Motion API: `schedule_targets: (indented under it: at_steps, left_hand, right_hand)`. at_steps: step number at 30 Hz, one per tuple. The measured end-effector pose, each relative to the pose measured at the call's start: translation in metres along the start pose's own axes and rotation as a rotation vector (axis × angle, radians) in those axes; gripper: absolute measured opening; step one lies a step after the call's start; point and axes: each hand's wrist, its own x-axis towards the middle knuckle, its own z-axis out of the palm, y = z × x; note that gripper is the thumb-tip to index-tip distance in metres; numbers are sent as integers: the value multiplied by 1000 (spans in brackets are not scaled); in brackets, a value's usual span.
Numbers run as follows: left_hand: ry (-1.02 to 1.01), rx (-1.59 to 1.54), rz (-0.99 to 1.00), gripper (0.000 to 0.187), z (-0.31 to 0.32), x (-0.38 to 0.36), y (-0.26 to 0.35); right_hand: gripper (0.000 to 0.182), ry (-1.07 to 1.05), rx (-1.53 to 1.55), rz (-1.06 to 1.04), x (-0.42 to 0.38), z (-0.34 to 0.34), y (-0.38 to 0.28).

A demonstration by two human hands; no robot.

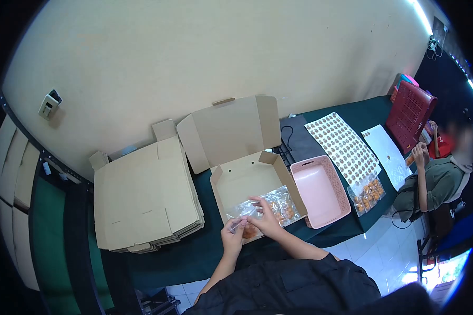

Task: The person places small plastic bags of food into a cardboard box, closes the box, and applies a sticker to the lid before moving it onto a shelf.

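Low in an open cardboard box (237, 176), my left hand (233, 236) pinches the edge of a clear plastic bag (251, 231) with orange-brown pieces in it. My right hand (267, 220) curves over the same bag from the right, its thumb close to my left fingertips. Part of its grip is hidden by the shiny plastic. More clear packets of orange-brown pieces (285, 205) lie in the box, just right of my hands. The box lid (228, 131) stands raised against the wall.
A stack of flattened cardboard boxes (142, 197) sits left. To the right are a pink basket (320, 191), a sticker sheet (344, 149), filled packets (368, 197), a white sheet (386, 155) and a dark red basket (410, 113). A co-worker (431, 178) is at the table's right end.
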Motion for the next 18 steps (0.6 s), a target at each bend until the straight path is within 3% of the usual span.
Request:
schedule_targets:
  at_steps: [3,4,6,8,10,12,13,14,16,18]
  left_hand:
    - [98,117,12,22,1,1,7]
    - [99,163,22,24,-2,2,6]
    - [104,220,7,26,-10,0,3]
    - [15,79,47,34,-14,4,1]
    - [-73,108,53,40,-17,5,11]
    - [-198,-76,11,40,-19,6,17]
    - [-153,-53,20,38,-23,9,14]
    - [-148,-53,17,38,-24,9,13]
    - [-15,43,109,37,-20,12,20]
    - [-53,104,76,39,-16,10,19]
  right_hand:
    - [29,-143,129,145,2,-6,8]
    - [25,-204,195,240,4,-5,6]
    - [22,-163,219,229,6,-6,2]
    - [24,-190,269,408,7,-11,0]
    - [26,-187,303,368,8,-13,3]
    - [31,-166,371,262,12,-16,6]
    - [34,-79,503,372,13,-18,6]
    - [34,-82,504,376,16,-19,7]
    - [37,117,587,295,23,-20,3]
    - [39,118,566,309,21,-9,-3]
